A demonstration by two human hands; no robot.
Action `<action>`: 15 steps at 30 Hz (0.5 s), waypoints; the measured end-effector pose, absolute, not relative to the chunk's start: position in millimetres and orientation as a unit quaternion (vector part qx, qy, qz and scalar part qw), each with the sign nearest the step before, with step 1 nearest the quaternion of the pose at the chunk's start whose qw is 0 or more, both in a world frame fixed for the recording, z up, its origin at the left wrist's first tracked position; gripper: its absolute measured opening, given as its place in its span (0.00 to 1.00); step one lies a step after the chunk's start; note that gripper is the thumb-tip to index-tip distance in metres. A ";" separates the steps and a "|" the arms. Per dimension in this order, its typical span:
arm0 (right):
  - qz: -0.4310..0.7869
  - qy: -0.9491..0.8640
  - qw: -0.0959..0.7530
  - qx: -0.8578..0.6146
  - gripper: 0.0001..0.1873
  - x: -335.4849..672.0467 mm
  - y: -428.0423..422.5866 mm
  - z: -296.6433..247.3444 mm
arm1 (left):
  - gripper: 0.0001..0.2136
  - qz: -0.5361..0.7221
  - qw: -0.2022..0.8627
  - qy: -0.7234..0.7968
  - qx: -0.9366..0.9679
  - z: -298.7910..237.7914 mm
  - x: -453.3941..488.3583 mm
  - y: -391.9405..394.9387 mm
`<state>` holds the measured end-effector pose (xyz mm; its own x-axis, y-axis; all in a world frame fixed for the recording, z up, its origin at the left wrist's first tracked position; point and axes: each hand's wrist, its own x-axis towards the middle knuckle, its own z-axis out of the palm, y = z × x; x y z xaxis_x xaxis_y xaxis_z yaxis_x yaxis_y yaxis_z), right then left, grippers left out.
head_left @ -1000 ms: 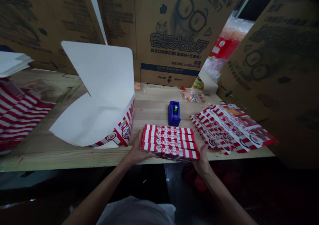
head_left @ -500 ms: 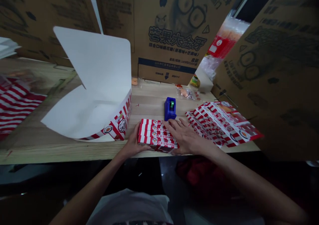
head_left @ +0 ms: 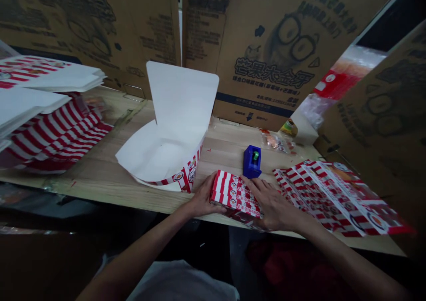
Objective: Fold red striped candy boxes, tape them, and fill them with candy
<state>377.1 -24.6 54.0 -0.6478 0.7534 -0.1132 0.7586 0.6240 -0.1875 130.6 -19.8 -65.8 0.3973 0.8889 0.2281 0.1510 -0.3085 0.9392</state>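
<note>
Four small striped boxes [head_left: 229,192], packed side by side, stand at the front edge of the bench [head_left: 109,168], near the middle of its visible length. The left hand [head_left: 203,200] grips their left end; the right hand [head_left: 274,207] has its fingers spread over their top and right end. Both sets of fingers are on the boxes, neither wide of them.

Risk, in my judgement: the row could fan apart or slip over the front edge if either hand eased its pressure, since no band shows around it (the near underside is too dark to confirm). The right fingers could also knock the blue tape dispenser [head_left: 250,168], which stands just behind them.

Count: four small boxes, by their round badges; one tape dispenser; one large box [head_left: 183,92] with its lid raised, left of the hands; three brown cartons [head_left: 262,83] along the rear edge and right end. Flat striped packs [head_left: 333,199] overlap towards the right front corner; their number cannot be told, nor that of the white-backed cards [head_left: 83,81] piled at the left.
</note>
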 end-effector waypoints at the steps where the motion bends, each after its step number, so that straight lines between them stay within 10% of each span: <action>1: -0.105 0.902 0.010 0.419 0.57 377.8 -24.7 51.8 | 0.56 0.403 0.449 0.367 0.708 -66.5 130.2 -19.3; 15: -0.097 0.902 0.021 0.419 0.51 383.8 -16.2 62.3 | 0.62 0.339 0.438 0.404 0.728 -59.3 128.3 -33.5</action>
